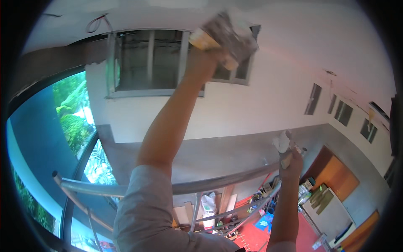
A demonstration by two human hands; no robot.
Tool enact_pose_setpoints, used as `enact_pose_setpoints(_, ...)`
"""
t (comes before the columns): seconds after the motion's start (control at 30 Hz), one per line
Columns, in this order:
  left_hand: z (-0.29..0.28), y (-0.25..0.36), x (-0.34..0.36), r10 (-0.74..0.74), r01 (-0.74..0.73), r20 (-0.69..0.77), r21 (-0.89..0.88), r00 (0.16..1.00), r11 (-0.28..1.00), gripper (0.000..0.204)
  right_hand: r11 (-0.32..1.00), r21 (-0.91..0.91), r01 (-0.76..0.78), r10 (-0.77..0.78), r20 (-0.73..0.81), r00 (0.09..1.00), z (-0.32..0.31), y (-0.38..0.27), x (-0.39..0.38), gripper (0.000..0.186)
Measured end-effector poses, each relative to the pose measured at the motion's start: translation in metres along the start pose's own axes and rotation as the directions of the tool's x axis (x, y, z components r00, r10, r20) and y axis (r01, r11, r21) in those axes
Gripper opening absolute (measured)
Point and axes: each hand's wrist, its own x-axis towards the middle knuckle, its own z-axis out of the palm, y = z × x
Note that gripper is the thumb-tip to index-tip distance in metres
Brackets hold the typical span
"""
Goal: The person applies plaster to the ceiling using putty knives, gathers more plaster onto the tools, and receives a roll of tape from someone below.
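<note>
My left hand [210,59] is stretched up towards the white ceiling [294,25], closed on a wide flat trowel [224,33]. The trowel is smeared by motion; a yellowish part shows on its left side. I cannot tell whether its blade touches the ceiling. Lower on the right, my right hand [292,164] is closed round a putty knife [286,160]. A lump of whitish filler [283,140] sits on that knife's upper end. The fingers of the left hand are partly blurred.
A metal scaffold rail [226,181] curves across below my arms. Behind are a framed window opening [151,63] and a two-tone wall [277,101]. A cable loop [97,23] hangs from the ceiling. Far below, a white sack [208,208] and several tools stand by a red floor [308,231].
</note>
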Motion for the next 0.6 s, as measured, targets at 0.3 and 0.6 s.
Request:
enact_pose_setpoints(0.3, -0.116, 0.017, 0.036, 0.292, 0.023, -0.177, 0.886, 0.940, 0.463, 0.058, 0.968, -0.085, -0.236, 0.241, 0.059, 0.969, -0.028, 0.075, 0.060, 0.046)
enact_pose_setpoints(0.6, -0.112, 0.062, 0.075, 0.117, 0.247, -0.258, 0.964, 0.959, 0.098, 0.059, 0.973, -0.062, -0.221, 0.228, 0.148, 0.962, -0.037, 0.091, 0.052, 0.048)
